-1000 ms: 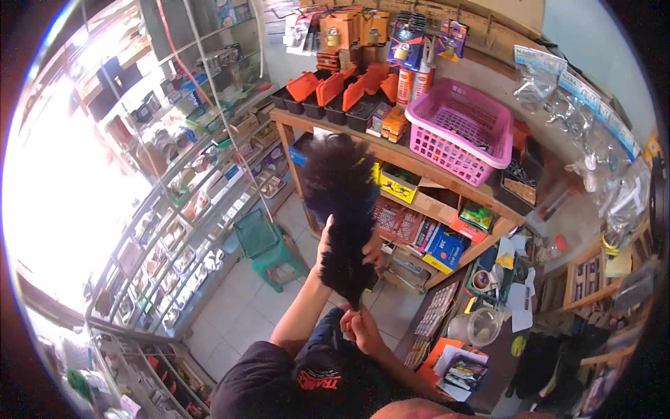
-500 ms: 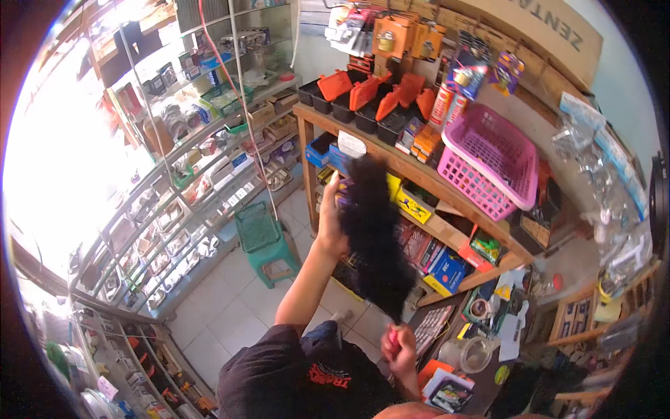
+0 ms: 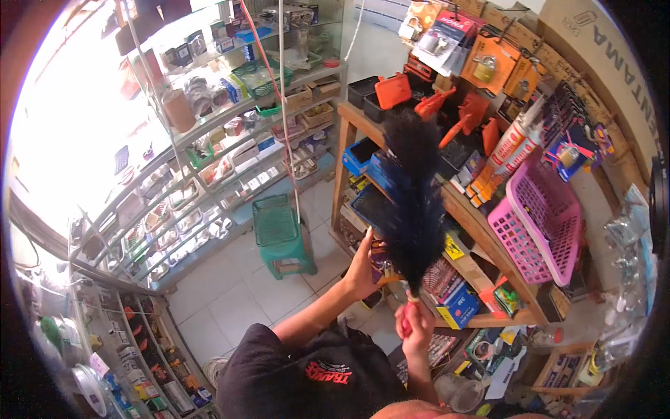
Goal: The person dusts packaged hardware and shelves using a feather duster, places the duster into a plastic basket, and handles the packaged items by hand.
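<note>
My right hand [image 3: 414,325] is closed round the red handle of a feather duster [image 3: 417,202], its dark, bushy plume pointing up and away from me toward the wooden shelf's front. Left of the plume's lower end is my left hand [image 3: 359,269], thumb stretched upward. It appears closed on a small purple and orange pack [image 3: 379,264], whose kind I cannot make out. The duster hides part of this pack and of the fingers. Behind the plume's top, several black cases with orange lids [image 3: 394,91] stand on the shelf [image 3: 481,227].
A pink basket [image 3: 520,209] sits on the shelf's right end, near hanging padlock packs [image 3: 485,68]. A green stool [image 3: 279,227] stands on the tiled floor, with a glass display rack [image 3: 244,178] behind it. A clear round jar [image 3: 460,393] is at lower right.
The view has turned, so the shelf appears farther right. The duster is more upright and both hands are farther right in view. My left hand is lower along the plume.
</note>
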The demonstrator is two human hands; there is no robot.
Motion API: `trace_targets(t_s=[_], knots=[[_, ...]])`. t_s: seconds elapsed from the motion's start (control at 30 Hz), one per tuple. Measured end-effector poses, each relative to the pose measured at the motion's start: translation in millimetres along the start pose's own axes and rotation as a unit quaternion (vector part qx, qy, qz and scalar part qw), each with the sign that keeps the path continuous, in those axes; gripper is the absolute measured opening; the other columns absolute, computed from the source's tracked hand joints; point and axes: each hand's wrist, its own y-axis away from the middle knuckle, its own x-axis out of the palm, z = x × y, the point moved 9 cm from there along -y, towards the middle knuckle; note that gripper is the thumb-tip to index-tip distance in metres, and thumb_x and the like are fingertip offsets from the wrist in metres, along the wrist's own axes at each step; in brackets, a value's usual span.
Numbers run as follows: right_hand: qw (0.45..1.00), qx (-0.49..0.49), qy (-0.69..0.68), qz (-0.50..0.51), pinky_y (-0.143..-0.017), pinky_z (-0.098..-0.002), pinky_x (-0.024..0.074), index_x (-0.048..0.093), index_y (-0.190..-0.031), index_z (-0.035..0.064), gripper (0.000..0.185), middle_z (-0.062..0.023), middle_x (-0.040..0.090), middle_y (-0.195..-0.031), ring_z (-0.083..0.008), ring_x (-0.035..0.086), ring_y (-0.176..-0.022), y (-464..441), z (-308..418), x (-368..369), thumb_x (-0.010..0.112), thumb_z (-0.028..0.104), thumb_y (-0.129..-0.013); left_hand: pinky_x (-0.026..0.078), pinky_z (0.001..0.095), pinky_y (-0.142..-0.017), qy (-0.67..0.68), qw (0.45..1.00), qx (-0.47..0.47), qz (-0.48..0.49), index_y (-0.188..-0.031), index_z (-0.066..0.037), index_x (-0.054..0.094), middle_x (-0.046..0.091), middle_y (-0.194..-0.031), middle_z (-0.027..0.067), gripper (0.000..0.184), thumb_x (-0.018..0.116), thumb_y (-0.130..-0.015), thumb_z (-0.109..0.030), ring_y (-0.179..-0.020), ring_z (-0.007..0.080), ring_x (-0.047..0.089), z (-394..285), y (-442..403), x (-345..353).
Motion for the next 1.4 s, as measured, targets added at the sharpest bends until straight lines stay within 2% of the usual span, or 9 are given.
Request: trace_targets(t_s=[0.1,0.3,0.5,0.73,0.9,1.0,1.1,1.2,1.4], knots=[[0.998,0.055,0.041,-0.007,-0.039,-0.0209,0.0283,0.058,-0.101,0.0043,0.023,-0.0019,0.055,-0.072,-0.0043,0.038,-0.044,-24,-32,25,0.052,0.026,-0.100,0.046,0.0447,-0.099,-0.051,0.994,0.082,0.052,-0.141,-0.011,0.043,0.054,-0.136,0.0058,0.059,0.044,-0.098,-0.052,-0.120,0.0251,0.056,-31,2,10],[0.989,0.019,0.101,0.102,-0.045,-0.0217,0.0330,0.056,-0.087,0.0045,0.025,0.0005,0.054,-0.071,-0.0032,0.043,-0.053,-47,-68,55,0.052,0.025,-0.100,0.043,0.0338,-0.100,-0.125,0.975,0.177,-0.044,-0.137,-0.009,0.049,0.060,-0.129,0.0036,0.053,0.052,-0.097,-0.044,-0.119,0.0177,0.056,-78,8,-40],[0.947,0.073,0.197,0.243,-0.056,-0.0234,0.0410,0.058,-0.119,0.0020,0.031,-0.0018,0.061,-0.080,-0.0053,0.049,-0.060,-42,-82,60,0.052,0.026,-0.100,0.053,0.0386,-0.085,0.040,0.951,0.293,-0.095,-0.118,-0.008,0.062,0.068,-0.108,0.0079,0.044,0.055,-0.095,-0.045,-0.094,0.0214,0.065,-130,63,-35],[0.938,0.052,0.184,0.287,-0.062,-0.0270,0.0464,0.060,-0.121,0.0025,0.029,-0.0050,0.062,-0.075,-0.0114,0.058,-0.066,-27,-96,58,0.057,0.019,-0.097,0.054,0.0368,-0.085,0.045,0.925,0.377,-0.007,-0.119,-0.008,0.061,0.068,-0.106,0.0067,0.045,0.050,-0.096,-0.046,-0.093,0.0216,0.066,-179,116,-10],[0.941,0.048,0.129,0.310,-0.059,-0.0268,0.0451,0.057,-0.125,0.0020,0.033,-0.0037,0.061,-0.074,-0.0101,0.055,-0.066,-36,-86,87,0.058,0.020,-0.097,0.055,0.0390,-0.082,0.041,0.898,0.429,-0.092,-0.122,-0.007,0.060,0.068,-0.106,0.0082,0.054,0.046,-0.095,-0.051,-0.089,0.0247,0.066,-186,124,5],[0.933,-0.010,0.117,0.339,-0.062,-0.0290,0.0473,0.050,-0.136,0.0032,0.042,-0.0049,0.063,-0.082,-0.0097,0.054,-0.068,-39,-94,77,0.059,0.013,-0.096,0.055,0.0397,-0.077,-0.002,0.902,0.425,0.068,-0.122,-0.005,0.059,0.067,-0.099,0.0111,0.063,0.042,-0.093,-0.059,-0.083,0.0265,0.066,-206,137,34],[0.922,-0.092,0.110,0.360,-0.067,-0.0313,0.0495,0.049,-0.140,0.0046,0.049,-0.0052,0.064,-0.095,-0.0099,0.053,-0.072,-30,-91,49,0.062,0.003,-0.093,0.054,0.0434,-0.070,0.007,0.893,0.447,0.050,-0.122,-0.004,0.057,0.064,-0.093,0.0132,0.073,0.036,-0.091,-0.067,-0.076,0.0299,0.064,-221,155,48],[0.936,-0.032,0.058,0.346,-0.060,-0.0300,0.0478,0.054,-0.136,0.0041,0.047,-0.0038,0.062,-0.084,-0.0106,0.052,-0.066,-24,-109,8,0.064,0.006,-0.091,0.055,0.0442,-0.071,-0.008,0.877,0.477,0.060,-0.123,-0.002,0.055,0.064,-0.095,0.0149,0.074,0.036,-0.092,-0.066,-0.079,0.0313,0.065,-234,160,46],[0.964,-0.149,0.059,0.211,-0.047,-0.0268,0.0373,0.062,-0.096,0.0021,0.020,-0.0007,0.049,-0.062,-0.0095,0.043,-0.051,-29,-71,-51,0.066,0.020,-0.089,0.053,0.0386,-0.086,0.004,0.880,0.473,0.044,-0.132,0.001,0.048,0.066,-0.102,0.0153,0.071,0.031,-0.096,-0.058,-0.097,0.0276,0.066,-216,124,54]])
